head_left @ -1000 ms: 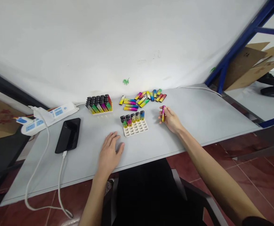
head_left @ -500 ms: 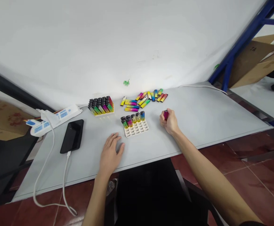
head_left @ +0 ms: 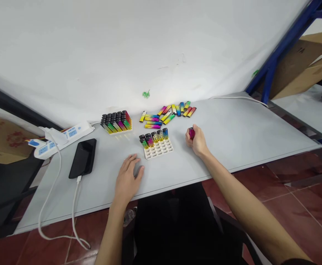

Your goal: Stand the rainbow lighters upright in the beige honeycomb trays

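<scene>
My right hand (head_left: 198, 140) is wrapped round a magenta lighter (head_left: 191, 133) with a dark top, held above the table to the right of the white slotted tray. My left hand (head_left: 128, 178) rests on the tabletop with its fingers apart, just left of the tray and holding nothing. In the white tray (head_left: 161, 150), several lighters (head_left: 154, 137) stand upright along the back and left slots; the front and right slots are bare. Behind it, loose multicoloured lighters (head_left: 166, 117) lie scattered near the wall.
A full block of upright lighters (head_left: 116, 122) stands at the back left. Left of it are a white power strip (head_left: 67, 137) and a black phone (head_left: 83, 158) with a white cable (head_left: 74, 206). The grey table (head_left: 233, 132) meets a wall behind; a blue frame (head_left: 277, 55) rises at right.
The view has shifted slightly. My right hand keeps its grip on the lighter at almost the same place, and my left hand stays resting on the table.
</scene>
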Demonstrator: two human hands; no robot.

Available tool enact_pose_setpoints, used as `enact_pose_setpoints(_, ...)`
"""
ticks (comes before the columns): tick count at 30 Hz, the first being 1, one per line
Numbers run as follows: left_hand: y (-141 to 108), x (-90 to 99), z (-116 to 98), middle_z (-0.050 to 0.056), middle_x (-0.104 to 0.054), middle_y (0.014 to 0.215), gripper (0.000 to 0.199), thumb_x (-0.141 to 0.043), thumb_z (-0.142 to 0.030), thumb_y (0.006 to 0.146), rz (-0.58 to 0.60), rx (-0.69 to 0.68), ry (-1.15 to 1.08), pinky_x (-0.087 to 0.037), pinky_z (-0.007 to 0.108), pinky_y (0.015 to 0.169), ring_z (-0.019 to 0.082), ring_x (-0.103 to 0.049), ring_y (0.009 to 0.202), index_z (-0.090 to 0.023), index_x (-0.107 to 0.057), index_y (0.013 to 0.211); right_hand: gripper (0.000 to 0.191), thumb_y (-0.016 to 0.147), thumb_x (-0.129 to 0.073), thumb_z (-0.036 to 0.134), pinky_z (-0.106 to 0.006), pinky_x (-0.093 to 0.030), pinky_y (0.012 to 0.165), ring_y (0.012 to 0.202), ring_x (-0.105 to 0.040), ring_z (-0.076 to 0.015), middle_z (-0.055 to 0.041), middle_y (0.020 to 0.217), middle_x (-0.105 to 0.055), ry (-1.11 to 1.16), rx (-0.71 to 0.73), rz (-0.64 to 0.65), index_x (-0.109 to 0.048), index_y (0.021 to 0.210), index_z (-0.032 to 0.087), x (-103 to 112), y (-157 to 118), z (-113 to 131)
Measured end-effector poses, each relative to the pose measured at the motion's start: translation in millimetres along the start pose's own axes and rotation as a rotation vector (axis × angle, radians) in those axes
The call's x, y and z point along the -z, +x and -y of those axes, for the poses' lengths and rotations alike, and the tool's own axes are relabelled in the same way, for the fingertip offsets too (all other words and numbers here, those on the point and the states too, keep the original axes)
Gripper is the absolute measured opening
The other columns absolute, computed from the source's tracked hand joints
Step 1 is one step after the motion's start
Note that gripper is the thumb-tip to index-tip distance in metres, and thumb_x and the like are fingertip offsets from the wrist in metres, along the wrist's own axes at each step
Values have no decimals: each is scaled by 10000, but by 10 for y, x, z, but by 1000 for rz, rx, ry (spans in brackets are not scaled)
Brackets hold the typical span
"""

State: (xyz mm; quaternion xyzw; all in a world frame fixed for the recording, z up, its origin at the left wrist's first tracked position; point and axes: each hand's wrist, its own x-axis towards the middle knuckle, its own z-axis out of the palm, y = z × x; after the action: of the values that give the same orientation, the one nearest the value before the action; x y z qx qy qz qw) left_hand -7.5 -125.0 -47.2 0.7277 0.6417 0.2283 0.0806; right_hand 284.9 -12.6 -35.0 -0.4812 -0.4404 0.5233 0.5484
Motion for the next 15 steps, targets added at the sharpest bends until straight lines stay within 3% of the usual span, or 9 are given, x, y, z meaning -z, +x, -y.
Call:
enact_pose_setpoints(7, -10, -17, 16, 83, -552, 1443, 360, -481, -391, 954, -11, -8, 5, -339, 493, 1198, 268, -431, 1403, -193, -589, 1234, 519, 927, -335, 574, -263, -184, 389, 358, -232, -103, 51, 417, -250, -42, 44, 19, -367, 523, 249, 18, 22, -45)
enact_pose_setpoints(15, -3, -26, 18, 86, -564, 1430, 362, -482, -396, 954, -26, -14, 1, -355, 497, 1187, 273, -445, 1394, -192, -593, 1232, 654, 887, -200, 787, -279, -240, 399, 360, -278, -118, 46, 409, -275, -154, 87, -23, -391, 567, 250, -15, -61, -8)
